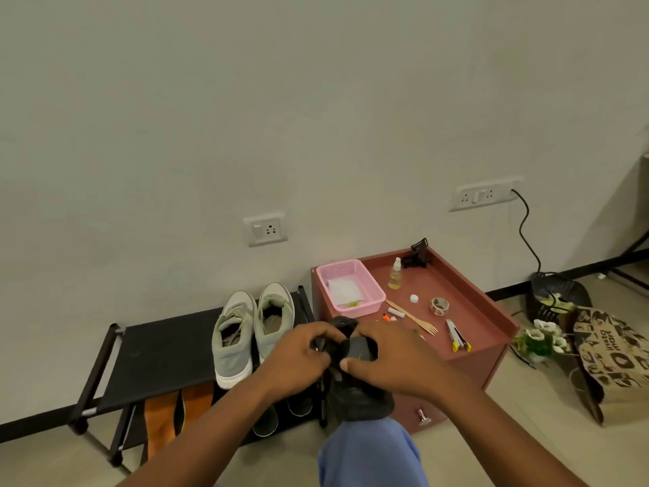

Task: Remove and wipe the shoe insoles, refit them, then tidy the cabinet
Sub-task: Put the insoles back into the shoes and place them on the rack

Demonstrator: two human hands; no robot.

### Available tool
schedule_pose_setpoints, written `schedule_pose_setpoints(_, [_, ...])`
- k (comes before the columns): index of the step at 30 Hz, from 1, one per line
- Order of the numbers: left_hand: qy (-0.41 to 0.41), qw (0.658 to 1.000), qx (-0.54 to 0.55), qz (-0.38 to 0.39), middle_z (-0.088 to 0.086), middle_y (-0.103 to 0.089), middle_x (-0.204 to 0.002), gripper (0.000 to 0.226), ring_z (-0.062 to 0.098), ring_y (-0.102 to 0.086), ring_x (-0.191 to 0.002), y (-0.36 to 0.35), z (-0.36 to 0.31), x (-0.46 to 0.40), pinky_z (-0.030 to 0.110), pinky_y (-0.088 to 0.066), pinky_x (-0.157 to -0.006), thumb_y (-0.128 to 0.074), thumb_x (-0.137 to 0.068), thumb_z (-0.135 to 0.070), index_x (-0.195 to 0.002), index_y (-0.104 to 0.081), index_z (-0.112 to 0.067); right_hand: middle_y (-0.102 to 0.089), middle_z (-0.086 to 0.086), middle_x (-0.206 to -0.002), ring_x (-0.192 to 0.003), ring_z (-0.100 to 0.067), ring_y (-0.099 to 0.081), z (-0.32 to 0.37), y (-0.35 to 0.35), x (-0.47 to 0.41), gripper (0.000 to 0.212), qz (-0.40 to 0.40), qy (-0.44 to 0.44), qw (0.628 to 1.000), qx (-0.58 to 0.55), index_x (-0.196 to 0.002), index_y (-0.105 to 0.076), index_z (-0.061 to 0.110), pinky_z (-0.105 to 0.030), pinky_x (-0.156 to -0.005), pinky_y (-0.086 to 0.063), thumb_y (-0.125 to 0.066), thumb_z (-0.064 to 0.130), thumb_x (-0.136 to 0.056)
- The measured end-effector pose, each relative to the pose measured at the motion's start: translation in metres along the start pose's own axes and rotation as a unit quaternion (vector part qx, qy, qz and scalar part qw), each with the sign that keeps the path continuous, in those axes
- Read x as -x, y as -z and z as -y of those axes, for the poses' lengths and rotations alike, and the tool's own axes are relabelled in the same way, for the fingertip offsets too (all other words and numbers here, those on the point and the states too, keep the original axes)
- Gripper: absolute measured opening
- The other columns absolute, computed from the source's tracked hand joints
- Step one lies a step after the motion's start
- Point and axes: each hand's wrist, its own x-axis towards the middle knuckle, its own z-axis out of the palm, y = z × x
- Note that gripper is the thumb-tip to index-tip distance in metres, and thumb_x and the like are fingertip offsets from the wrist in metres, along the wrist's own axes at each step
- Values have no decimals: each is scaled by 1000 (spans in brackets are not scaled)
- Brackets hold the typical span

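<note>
While both hands work together, the scene is so:
Black shoe (358, 395): rests on the person's blue-clad knee (372, 455), in front of the cabinet.
Left hand (298, 356): fingers curled on the shoe's opening, gripping it.
Right hand (389, 360): thumb and fingers pinch a dark insole (360, 347) at the shoe's mouth.
Grey sneakers (251, 332): a pair, side by side on the black shoe rack (158, 349).
Red-brown cabinet (488, 321): on top a pink basket (351, 288), a small bottle (395, 274), a wooden fork (414, 317), a tape roll (439, 306).
</note>
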Motion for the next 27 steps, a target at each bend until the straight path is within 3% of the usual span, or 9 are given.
schedule_pose_setpoints(2, [1, 998, 7, -55, -16, -74, -104, 36, 16, -73, -80, -4, 6, -10, 42, -64, -77, -61, -93, -7, -106, -72, -38, -68, 11, -89, -81, -6, -64, -5, 4, -3, 37, 9, 4, 999, -41, -93, -66, 37, -34, -71, -57, -61, 72, -81])
schedule_pose_setpoints(5, [-34, 991, -64, -108, -17, -70, -92, 16, 4, -67, -77, -10, 9, -24, 35, -61, -75, -69, -92, -24, -95, -68, -40, -72, 13, -85, -78, -5, -68, -13, 5, -11, 49, -26, -13, 993, -116, -85, -72, 36, -36, -72, -59, -55, 81, -81])
schedule_pose_setpoints(7, [-36, 987, -90, -125, -13, -67, -86, 15, 4, -63, -73, -11, 11, -32, 32, -58, -72, -74, -88, -28, -89, -65, -40, -71, 11, -80, -73, -7, -67, -28, 2, -23, 48, -97, -49, 983, -147, -79, -71, 32, -42, -71, -59, -52, 76, -85])
schedule_pose_setpoints(9, [-28, 988, -91, -123, -10, -65, -89, 18, 6, -61, -73, -10, 14, -38, 31, -57, -75, -77, -84, -28, -87, -65, -40, -70, 11, -80, -77, -10, -68, -46, -4, -37, 33, -139, -79, 976, -146, -79, -69, 31, -44, -74, -60, -59, 61, -88])
schedule_pose_setpoints(11, [-27, 988, -110, -102, -10, -64, -95, 19, 5, -61, -75, -7, 14, -43, 30, -56, -76, -78, -83, -27, -88, -66, -41, -71, 14, -87, -84, -6, -66, -59, -11, -47, 7, -123, -88, 981, -123, -85, -70, 33, -42, -82, -59, -72, 39, -88])
schedule_pose_setpoints(16, [-53, 977, -208, 5, -13, -72, -98, 19, 7, -66, -86, 4, -2, -62, 34, -58, -84, -75, -85, -17, -96, -81, -31, -65, 8, -107, -86, -11, -65, -53, -14, -62, 23, -63, -62, 992, -86, -91, -71, 38, -33, -79, -57, -85, 23, -81])
schedule_pose_setpoints(20, [-35, 939, -319, 121, -5, -76, -111, 29, 17, -68, -99, 8, -22, -75, 37, -57, -93, -70, -90, -13, -112, -80, -29, -74, 9, -98, -84, -13, -66, -45, -7, -76, 16, 17, -8, 1000, 16, -90, -81, 30, -38, -78, -60, -79, 16, -84])
schedule_pose_setpoints(22, [-33, 916, -367, 159, -3, -76, -114, 37, 21, -68, -103, 10, -28, -80, 35, -57, -93, -68, -88, -8, -117, -79, -29, -76, 3, -99, -88, -19, -67, -42, -3, -79, 25, 71, -10, 995, 74, -96, -82, 29, -38, -79, -60, -72, 8, -86])
schedule_pose_setpoints(27, [-62, 870, -460, 168, 7, -72, -112, 31, 29, -67, -105, 3, -44, -87, 37, -54, -88, -66, -89, -9, -117, -75, -17, -71, -10, -111, -97, -28, -66, -31, 1, -87, 26, 124, -30, 981, 148, -111, -76, 15, -31, -74, -49, -66, 4, -90])
